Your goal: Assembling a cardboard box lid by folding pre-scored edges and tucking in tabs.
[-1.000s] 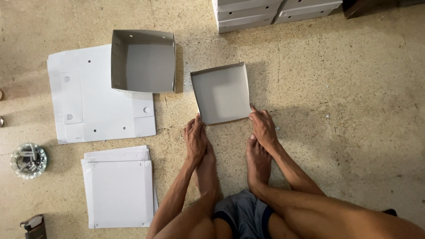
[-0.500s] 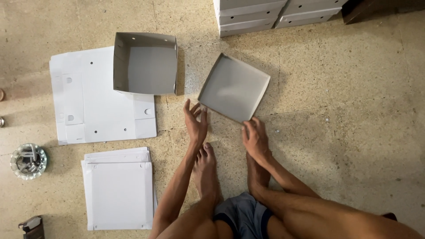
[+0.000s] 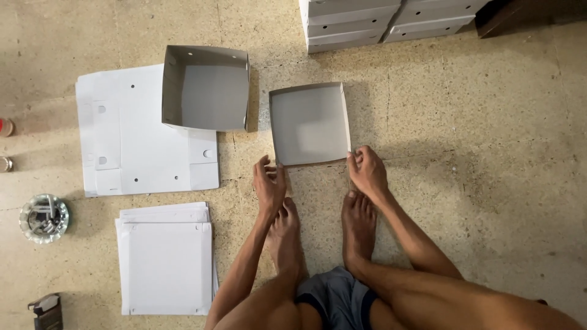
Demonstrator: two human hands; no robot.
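Squatting on the speckled stone floor (image 3: 489,153), a person is seen from above, bare feet planted just below the work. A shallow grey cardboard tray with low folded walls (image 3: 310,124) lies flat on the floor, open side up, directly ahead of the feet. The near left corner of the tray is touched by the left hand (image 3: 269,183), fingers loosely curled, nothing clamped. The near right corner is met by the right hand (image 3: 365,170), fingers bent against the wall edge; whether the wall is actually pinched cannot be told.

Step in hand, as judged: the tray's near wall and corners are being squared up, with the other three walls already standing. The next move is judged to call for both corners being pressed evenly so the near wall locks upright without the card buckling.

A deeper grey cardboard box, open-topped (image 3: 205,87), sits to the left, just beside the tray, resting partly on a flat white die-cut card sheet with punched holes (image 3: 128,146). A stack of flat white card blanks (image 3: 165,260) lies nearer, left of the left arm. Finished white boxes are stacked at the top edge (image 3: 367,21). A round glass dish (image 3: 43,218) sits far left, well apart from the hands.
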